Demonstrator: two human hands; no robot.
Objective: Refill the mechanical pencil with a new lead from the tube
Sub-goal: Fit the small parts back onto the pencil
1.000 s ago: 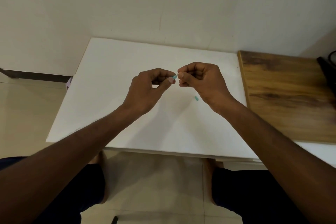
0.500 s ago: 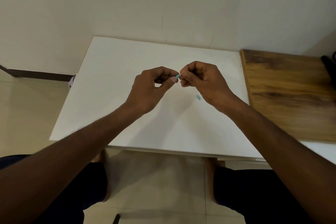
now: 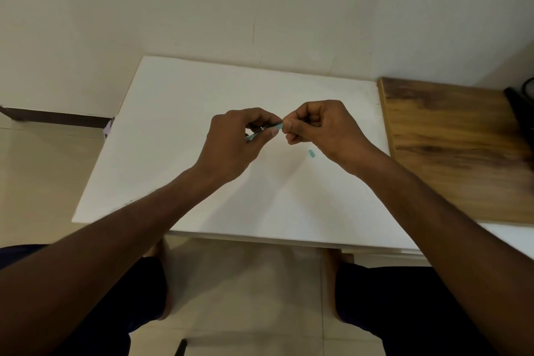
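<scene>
1. Position: both hands are raised above the white table [image 3: 179, 153], fingertips meeting near its middle.
2. Left hand [image 3: 237, 141]: the fingers are closed around the teal mechanical pencil [image 3: 264, 131]. The barrel runs diagonally through the grip, and its upper end projects toward the other hand.
3. Right hand [image 3: 320, 127]: thumb and forefinger are pinched together at the projecting end of the pencil. What they pinch is too small to resolve; whether a lead is between them cannot be told.
4. Loose part: a small teal piece [image 3: 312, 153], probably the pencil's cap, lies on the table just beside the right wrist, apart from both hands.
5. Lead tube: not identifiable in this view.
6. Step in hand (judgement): the open end of the pencil is being worked, most likely to feed a lead into the barrel.
7. Next move (judgement): align the lead with the barrel opening, keep the left grip steady, and push lightly along the axis. Side load is likely to snap a thin lead.
8. Remaining (judgement): refit the small teal piece onto the pencil end.
</scene>
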